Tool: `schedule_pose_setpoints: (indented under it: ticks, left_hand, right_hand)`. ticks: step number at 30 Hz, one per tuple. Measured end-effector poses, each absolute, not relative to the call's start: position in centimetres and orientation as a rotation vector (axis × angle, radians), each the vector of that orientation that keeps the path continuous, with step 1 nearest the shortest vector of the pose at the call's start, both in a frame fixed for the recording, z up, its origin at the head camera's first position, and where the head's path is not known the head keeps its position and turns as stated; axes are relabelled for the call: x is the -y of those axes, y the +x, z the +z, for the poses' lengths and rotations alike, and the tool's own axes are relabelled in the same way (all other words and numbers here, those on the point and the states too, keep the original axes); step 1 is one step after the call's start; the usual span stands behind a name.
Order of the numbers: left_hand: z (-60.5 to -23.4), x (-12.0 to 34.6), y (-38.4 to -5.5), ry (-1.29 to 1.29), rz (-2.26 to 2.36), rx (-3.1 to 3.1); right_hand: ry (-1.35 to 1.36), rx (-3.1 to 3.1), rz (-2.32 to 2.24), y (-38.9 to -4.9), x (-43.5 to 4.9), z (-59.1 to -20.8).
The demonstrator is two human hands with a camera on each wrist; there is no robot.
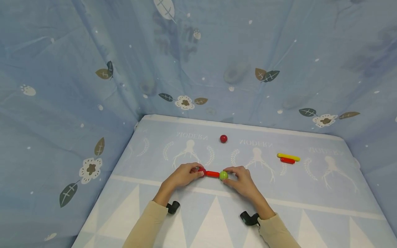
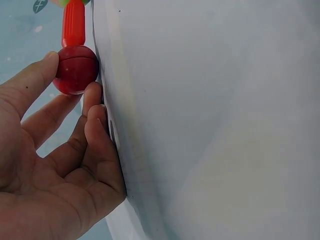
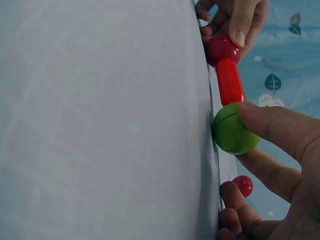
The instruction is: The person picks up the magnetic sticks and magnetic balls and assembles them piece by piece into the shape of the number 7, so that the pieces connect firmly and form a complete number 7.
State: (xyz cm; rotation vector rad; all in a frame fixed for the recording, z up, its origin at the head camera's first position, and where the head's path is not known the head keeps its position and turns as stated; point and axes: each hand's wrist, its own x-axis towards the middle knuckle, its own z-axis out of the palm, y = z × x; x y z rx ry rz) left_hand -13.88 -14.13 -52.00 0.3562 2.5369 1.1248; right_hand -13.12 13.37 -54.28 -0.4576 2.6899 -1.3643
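Note:
A short red ribbed rod (image 1: 212, 174) lies between a dark red ball (image 2: 76, 70) and a green ball (image 3: 235, 129), its ends meeting both in one line. My left hand (image 1: 185, 175) pinches the dark red ball between thumb and fingers, at the left end. At the right end my right hand (image 1: 241, 179) pinches the green ball, thumb on the near side. Both balls carry a thin seam line. The row is at the table surface. Whether the rod's ends sit inside the balls cannot be told.
Beyond the hands, a loose dark red ball (image 1: 223, 138) rests on the patterned table cloth (image 1: 198, 213). To the right lie a yellow rod (image 1: 288, 157) and a shorter red rod (image 1: 287, 161) side by side. Blue printed fabric (image 1: 198, 62) hangs behind the table's far edge.

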Motion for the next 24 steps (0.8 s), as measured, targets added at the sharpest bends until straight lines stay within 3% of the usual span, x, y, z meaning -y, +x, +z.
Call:
schedule_pose_setpoints:
  ticks: [12,24]
  left_hand:
    - [-51.8,14.0,-14.0,0.354,1.126,-2.521]
    - [-52.0,14.0,-13.9,0.337,1.144,-2.516]
  right_hand:
    - [-0.418,-2.617,-1.362,-13.3,-14.7,-53.8]
    - [-0.319,-2.692,-1.419,-13.8,-21.4,-53.5]
